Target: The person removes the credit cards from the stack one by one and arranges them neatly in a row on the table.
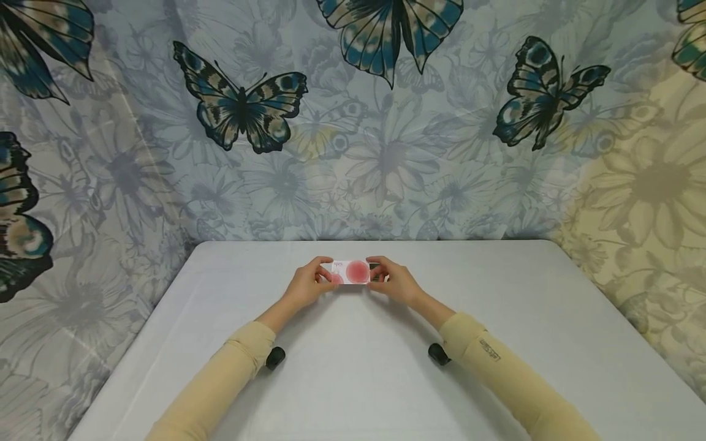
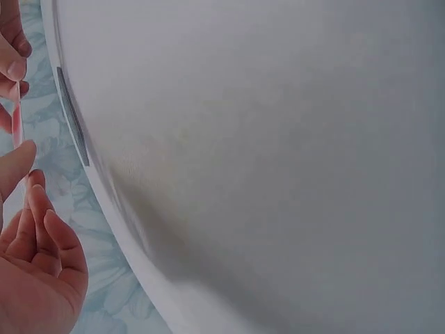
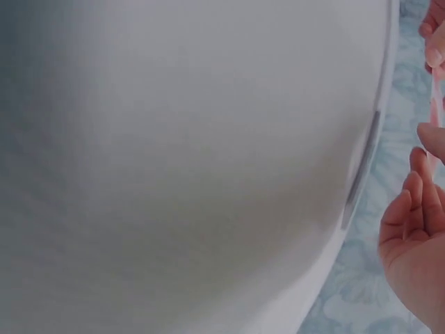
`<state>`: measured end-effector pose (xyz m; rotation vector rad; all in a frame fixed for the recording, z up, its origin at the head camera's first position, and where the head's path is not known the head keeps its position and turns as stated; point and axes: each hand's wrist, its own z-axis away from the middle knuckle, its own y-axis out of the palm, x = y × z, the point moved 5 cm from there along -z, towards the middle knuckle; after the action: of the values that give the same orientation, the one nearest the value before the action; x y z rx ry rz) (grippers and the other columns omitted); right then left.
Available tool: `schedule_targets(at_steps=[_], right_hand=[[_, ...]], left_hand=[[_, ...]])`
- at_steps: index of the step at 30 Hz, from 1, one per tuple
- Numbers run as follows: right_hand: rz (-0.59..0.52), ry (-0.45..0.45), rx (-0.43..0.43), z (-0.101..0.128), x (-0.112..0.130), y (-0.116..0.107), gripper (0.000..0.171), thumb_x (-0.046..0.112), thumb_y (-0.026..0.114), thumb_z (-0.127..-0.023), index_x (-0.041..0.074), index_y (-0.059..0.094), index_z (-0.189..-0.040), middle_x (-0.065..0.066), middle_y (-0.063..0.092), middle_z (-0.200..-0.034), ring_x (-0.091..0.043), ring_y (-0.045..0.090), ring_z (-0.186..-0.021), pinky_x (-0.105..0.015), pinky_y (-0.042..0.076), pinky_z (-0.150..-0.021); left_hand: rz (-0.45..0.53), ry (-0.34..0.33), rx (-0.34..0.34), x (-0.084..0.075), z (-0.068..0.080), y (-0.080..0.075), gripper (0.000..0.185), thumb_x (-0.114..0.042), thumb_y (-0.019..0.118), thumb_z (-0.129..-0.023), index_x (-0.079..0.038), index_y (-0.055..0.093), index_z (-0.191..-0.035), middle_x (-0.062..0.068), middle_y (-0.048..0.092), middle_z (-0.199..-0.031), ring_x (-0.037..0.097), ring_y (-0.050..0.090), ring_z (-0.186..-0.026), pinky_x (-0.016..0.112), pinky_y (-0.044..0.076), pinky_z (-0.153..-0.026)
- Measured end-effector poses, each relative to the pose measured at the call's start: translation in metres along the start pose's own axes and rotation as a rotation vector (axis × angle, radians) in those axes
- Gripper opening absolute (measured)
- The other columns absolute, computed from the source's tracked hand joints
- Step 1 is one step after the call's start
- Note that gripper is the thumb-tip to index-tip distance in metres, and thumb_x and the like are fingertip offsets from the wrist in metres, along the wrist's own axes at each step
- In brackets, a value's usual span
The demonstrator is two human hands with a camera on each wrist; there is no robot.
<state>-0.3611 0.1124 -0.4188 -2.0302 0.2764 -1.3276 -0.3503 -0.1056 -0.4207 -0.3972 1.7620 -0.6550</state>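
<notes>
Centrally, just below mid-frame of the head view: a small white packet point(image 1: 352, 272) with pink-red circles, held flat above the table point(image 1: 496, 343), pinched at both short ends. Left hand point(image 1: 306, 285) gripping the left end, thumb and fingers curled round it; right hand point(image 1: 394, 283) gripping the right end likewise, the two well matched and close together. Forearms in tan sleeves point(image 1: 220, 380) running down to the lower corners, a black wrist camera point(image 1: 275, 357) under each.

Seen edge-on from the left wrist view — packet point(image 2: 17, 125) a thin pale strip at the far left, left hand point(image 2: 35, 257) below it with fingers curled. Same at the far right of the right wrist view: packet point(image 3: 437, 104) as a thin strip, right hand point(image 3: 414, 236) beneath. Behind the table, across the upper frame, a butterfly cloth point(image 1: 242, 110).
</notes>
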Motion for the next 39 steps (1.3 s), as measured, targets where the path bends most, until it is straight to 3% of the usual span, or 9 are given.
schedule_targets(at_steps=[6,12,19,25,39], right_hand=[[-0.012,-0.027,-0.012,0.006,0.01,0.006,0.055,0.003,0.076,-0.081,0.003,0.055,-0.132,-0.006,0.069,-0.094,-0.013,0.054,-0.076,-0.025,0.041,-0.062],[-0.014,-0.032,0.049,0.015,0.024,0.016,0.055,0.002,0.075,-0.082,0.0,0.054,-0.132,-0.006,0.068,-0.095,-0.014,0.054,-0.074,-0.025,0.042,-0.061],[-0.026,0.021,0.092,0.024,0.033,0.029,0.054,0.004,0.077,-0.08,0.003,0.057,-0.13,-0.001,0.07,-0.092,-0.012,0.054,-0.073,-0.024,0.043,-0.062],[-0.029,-0.007,0.139,0.031,0.041,0.04,0.054,0.007,0.078,-0.08,0.001,0.057,-0.129,-0.001,0.071,-0.091,-0.011,0.053,-0.07,-0.024,0.043,-0.061],[-0.051,-0.06,0.236,0.032,0.07,0.074,0.048,0.013,0.08,-0.08,0.005,0.06,-0.124,0.001,0.07,-0.09,-0.012,0.054,-0.074,-0.025,0.045,-0.067]], left_hand=[[-0.009,0.006,-0.015,-0.001,0.016,-0.005,0.055,-0.011,0.079,-0.082,-0.007,0.055,-0.132,-0.001,0.065,-0.087,0.013,0.051,-0.067,0.027,0.042,-0.061],[-0.033,0.0,-0.023,0.003,0.036,-0.009,0.056,-0.011,0.08,-0.08,-0.005,0.056,-0.13,-0.003,0.065,-0.084,0.011,0.05,-0.063,0.026,0.041,-0.058],[-0.027,0.007,-0.012,0.003,0.056,-0.016,0.053,-0.008,0.08,-0.079,-0.005,0.057,-0.127,-0.004,0.064,-0.083,0.011,0.049,-0.063,0.024,0.04,-0.057],[-0.019,-0.019,0.03,0.004,0.075,-0.024,0.054,-0.008,0.08,-0.079,-0.003,0.056,-0.128,-0.004,0.063,-0.083,0.012,0.05,-0.065,0.024,0.04,-0.057],[-0.024,-0.106,0.073,0.027,0.113,-0.05,0.053,-0.014,0.081,-0.08,-0.005,0.058,-0.127,-0.005,0.063,-0.084,0.011,0.049,-0.061,0.024,0.041,-0.054]])
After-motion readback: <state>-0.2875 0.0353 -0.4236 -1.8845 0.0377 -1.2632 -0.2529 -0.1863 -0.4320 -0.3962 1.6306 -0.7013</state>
